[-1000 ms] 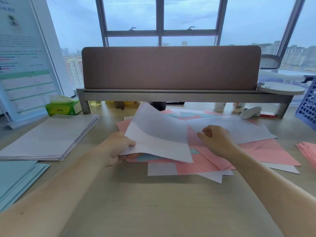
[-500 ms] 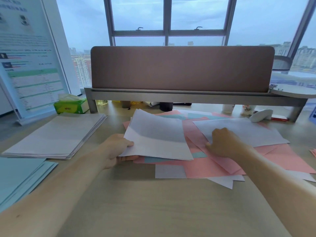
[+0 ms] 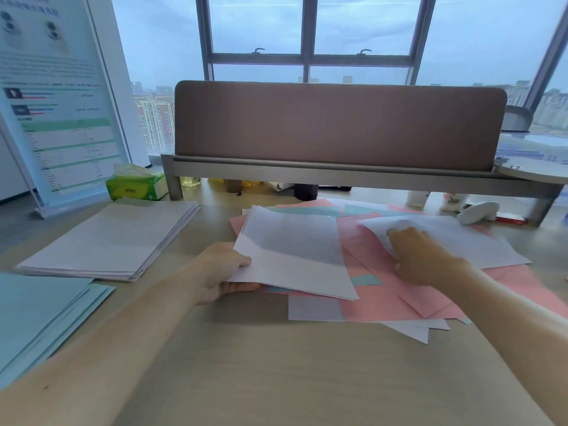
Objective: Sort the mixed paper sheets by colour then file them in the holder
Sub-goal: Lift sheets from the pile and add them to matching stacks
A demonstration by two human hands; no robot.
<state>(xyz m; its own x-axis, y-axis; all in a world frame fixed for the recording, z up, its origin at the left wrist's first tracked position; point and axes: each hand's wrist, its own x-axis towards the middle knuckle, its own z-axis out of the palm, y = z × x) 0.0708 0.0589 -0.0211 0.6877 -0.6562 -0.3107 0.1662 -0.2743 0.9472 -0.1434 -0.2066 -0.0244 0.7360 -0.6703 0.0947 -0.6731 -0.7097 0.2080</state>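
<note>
Two neighbours (white stack (image 3: 107, 238), tissue box (image 3: 136, 187))

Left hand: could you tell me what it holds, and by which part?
The left hand grips a white sheet by its left edge, thumb on top.

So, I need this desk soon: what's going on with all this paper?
A person is sorting mixed sheets by colour. The left hand grips a white sheet raised off the mixed pile; the right hand touches the corner of a second white sheet, grip unclear. A white stack and a blue stack lie on the left. Much remains unsorted.
</note>
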